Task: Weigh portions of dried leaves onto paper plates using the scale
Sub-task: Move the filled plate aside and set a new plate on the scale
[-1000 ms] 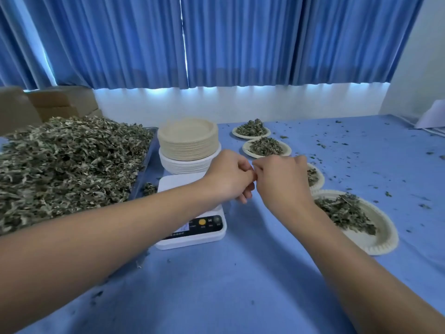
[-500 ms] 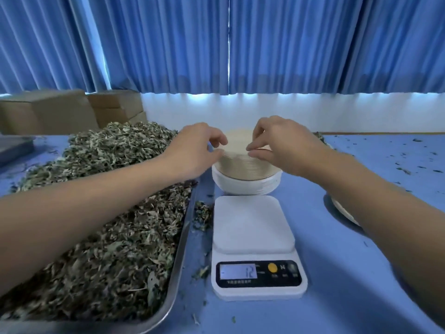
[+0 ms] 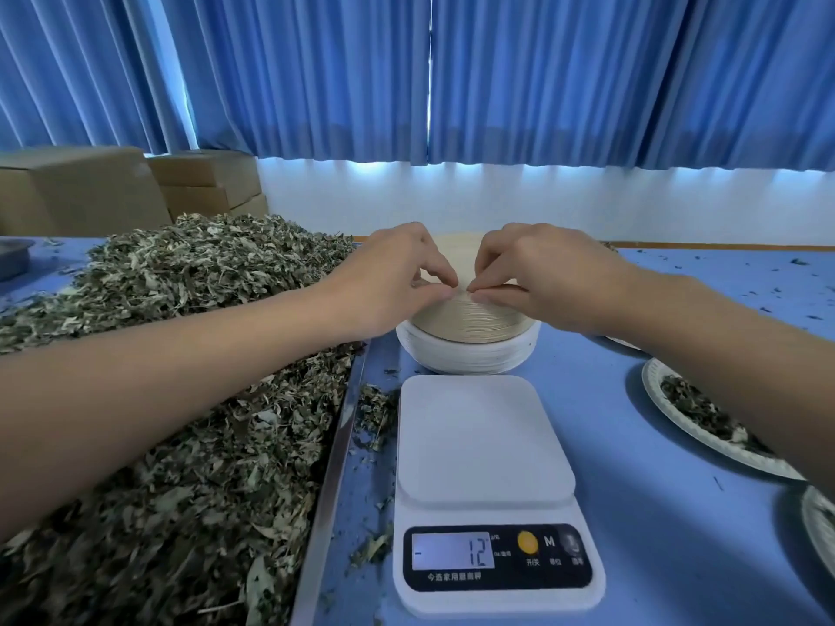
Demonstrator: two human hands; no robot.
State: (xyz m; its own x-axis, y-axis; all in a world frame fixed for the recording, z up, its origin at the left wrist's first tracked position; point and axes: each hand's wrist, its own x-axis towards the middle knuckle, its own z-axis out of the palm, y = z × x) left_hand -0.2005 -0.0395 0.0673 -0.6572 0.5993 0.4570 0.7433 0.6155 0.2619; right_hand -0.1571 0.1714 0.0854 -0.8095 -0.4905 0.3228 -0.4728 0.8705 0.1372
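A stack of paper plates (image 3: pixel 470 323), beige ones on white ones, stands behind the white digital scale (image 3: pixel 485 472). The scale's platform is bare and its display reads -12. My left hand (image 3: pixel 393 282) and my right hand (image 3: pixel 537 273) meet over the near edge of the stack, each pinching the rim of the top plate with thumb and fingertips. A big heap of dried leaves (image 3: pixel 171 399) fills a metal tray (image 3: pixel 330 481) to the left of the scale. On the right lies a paper plate with leaves (image 3: pixel 696 417), partly hidden by my right forearm.
Cardboard boxes (image 3: pixel 135 187) stand at the back left under blue curtains. Another plate's rim (image 3: pixel 820 526) shows at the right edge. Leaf crumbs lie scattered on the blue table (image 3: pixel 655 512), several between tray and scale.
The view swung left from the filled plates to the scale and stack. Both hands moved onto the plate stack and their fingertips have come together at its near rim.
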